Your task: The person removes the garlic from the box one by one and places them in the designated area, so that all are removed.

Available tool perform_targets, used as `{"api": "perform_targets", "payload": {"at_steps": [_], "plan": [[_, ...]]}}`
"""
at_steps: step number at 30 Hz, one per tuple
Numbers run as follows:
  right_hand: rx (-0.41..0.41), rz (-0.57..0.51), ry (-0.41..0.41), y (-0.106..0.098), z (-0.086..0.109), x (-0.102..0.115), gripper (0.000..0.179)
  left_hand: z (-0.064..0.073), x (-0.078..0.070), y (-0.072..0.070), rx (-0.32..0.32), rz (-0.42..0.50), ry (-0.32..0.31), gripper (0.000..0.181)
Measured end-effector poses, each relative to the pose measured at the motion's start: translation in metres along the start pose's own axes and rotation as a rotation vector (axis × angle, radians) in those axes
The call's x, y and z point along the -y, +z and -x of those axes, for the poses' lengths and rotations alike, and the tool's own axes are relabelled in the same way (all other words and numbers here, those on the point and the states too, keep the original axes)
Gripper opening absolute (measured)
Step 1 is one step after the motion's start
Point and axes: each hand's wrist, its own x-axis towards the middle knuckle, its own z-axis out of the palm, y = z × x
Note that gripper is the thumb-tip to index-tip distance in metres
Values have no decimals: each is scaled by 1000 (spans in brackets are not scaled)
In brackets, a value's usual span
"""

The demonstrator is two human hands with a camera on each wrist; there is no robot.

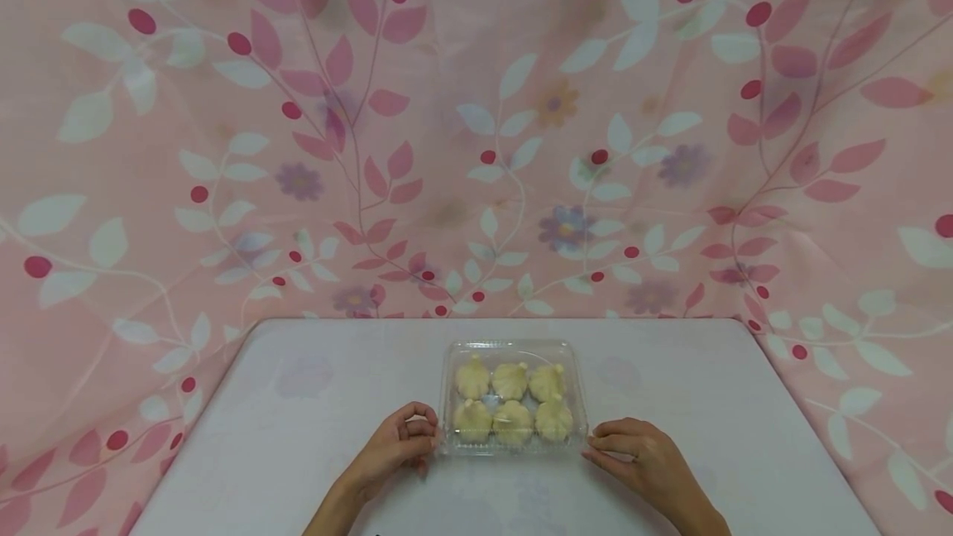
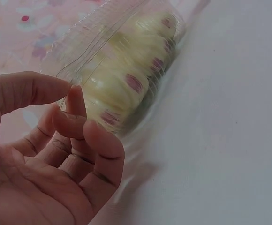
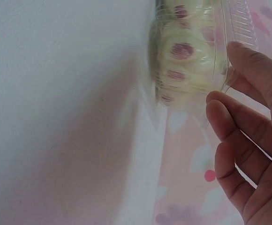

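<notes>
A clear plastic clamshell box (image 1: 514,449), its lid down, sits toward the far side of the table. Inside are several pale yellow garlic bulbs (image 1: 513,422) in two rows; purple patches show on their sides in both wrist views. With thumb and index finger, my left hand (image 1: 398,445) pinches the rim at the near left corner, its other fingers curled below. At the near right corner, my right hand (image 1: 644,461) grips the rim (image 3: 225,77) between thumb and fingers.
The table (image 1: 313,404) has a white cover with faint flower patches. Behind it and on both sides hangs a pink curtain (image 1: 447,147) printed with leaves, berries and flowers, meeting the table's far edge.
</notes>
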Motion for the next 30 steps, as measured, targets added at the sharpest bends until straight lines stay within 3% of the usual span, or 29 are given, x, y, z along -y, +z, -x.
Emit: {"api": "perform_targets", "payload": {"at_steps": [11, 20, 30], "plan": [[-29, 9, -9, 2, 2, -1, 16, -3, 4, -1, -40, 57, -35, 30], [-111, 78, -93, 5, 3, -3, 19, -3, 3, 1, -64, 57, -62, 28], [-101, 120, -111, 8, 4, -4, 7, -1, 2, 2, -97, 46, -48, 31]]}}
